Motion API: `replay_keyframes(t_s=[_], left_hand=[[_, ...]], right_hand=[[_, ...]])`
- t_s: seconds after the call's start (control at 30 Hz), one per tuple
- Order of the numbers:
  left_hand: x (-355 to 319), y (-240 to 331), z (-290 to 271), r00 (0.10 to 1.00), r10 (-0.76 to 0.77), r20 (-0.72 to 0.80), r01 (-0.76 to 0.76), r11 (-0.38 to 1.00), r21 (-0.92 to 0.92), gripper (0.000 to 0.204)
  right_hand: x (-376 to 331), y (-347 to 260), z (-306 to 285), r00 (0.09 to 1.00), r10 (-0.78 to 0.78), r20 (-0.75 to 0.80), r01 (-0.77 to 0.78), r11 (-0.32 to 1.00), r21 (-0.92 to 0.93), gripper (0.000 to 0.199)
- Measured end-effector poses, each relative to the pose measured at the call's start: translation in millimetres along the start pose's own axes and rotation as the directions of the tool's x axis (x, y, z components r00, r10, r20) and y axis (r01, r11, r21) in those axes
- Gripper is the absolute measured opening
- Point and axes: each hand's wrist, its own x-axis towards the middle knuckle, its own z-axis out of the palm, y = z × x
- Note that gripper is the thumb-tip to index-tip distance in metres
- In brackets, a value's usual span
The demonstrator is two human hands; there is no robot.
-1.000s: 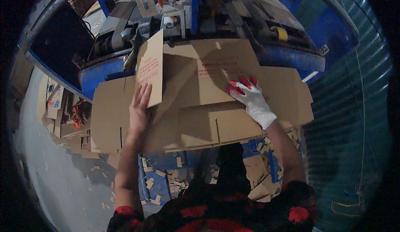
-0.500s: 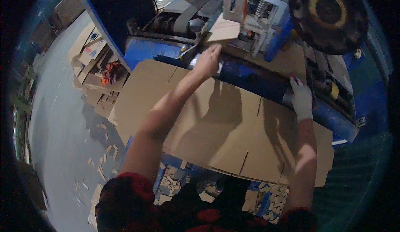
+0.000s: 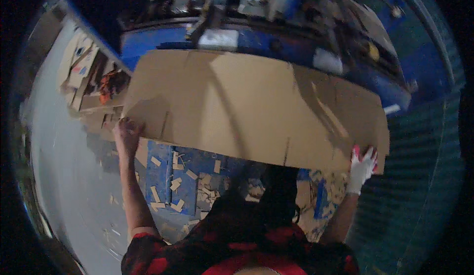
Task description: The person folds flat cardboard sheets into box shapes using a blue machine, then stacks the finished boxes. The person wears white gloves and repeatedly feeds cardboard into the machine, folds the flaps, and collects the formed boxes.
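A wide brown cardboard sheet [image 3: 252, 97] with short slits along its edges stretches across in front of me. My bare left hand [image 3: 128, 130] is closed on its near left corner, the fingers curled at the edge. At the near right corner, my right hand [image 3: 363, 169], in a white glove with red fingertips, grips the edge with its fingers on top; its thumb is hard to make out. The sheet's far edge lies along the blue front of a machine [image 3: 269, 38]. Whether more sheets lie underneath I cannot tell.
Cardboard offcuts [image 3: 81, 77] with an orange-red bundle [image 3: 111, 84] on them are piled at the left. Small cardboard scraps [image 3: 176, 183] litter the blue base and floor below. A blue panel [image 3: 96, 15] stands at the far left, and a ridged dark green surface [image 3: 410, 201] at the right.
Both hands have come back from the machine to the sheet's near corners, the left moving far to the left. The view has shifted, and the machine now sits higher and is blurred.
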Motion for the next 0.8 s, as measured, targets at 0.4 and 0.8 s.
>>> replay_keyframes(t_s=[0.4,0.8], left_hand=[[33,-30,13,0.981,-0.177,-0.074,0.182,0.981,0.069,0.063],[-46,120,1,0.959,0.247,0.138,-0.111,0.778,-0.619,0.057]], right_hand=[[-54,55,7,0.813,0.404,0.420,-0.318,-0.297,0.900,0.049],[-109,-97,-125,0.443,-0.894,-0.062,0.833,0.385,0.398,0.050]])
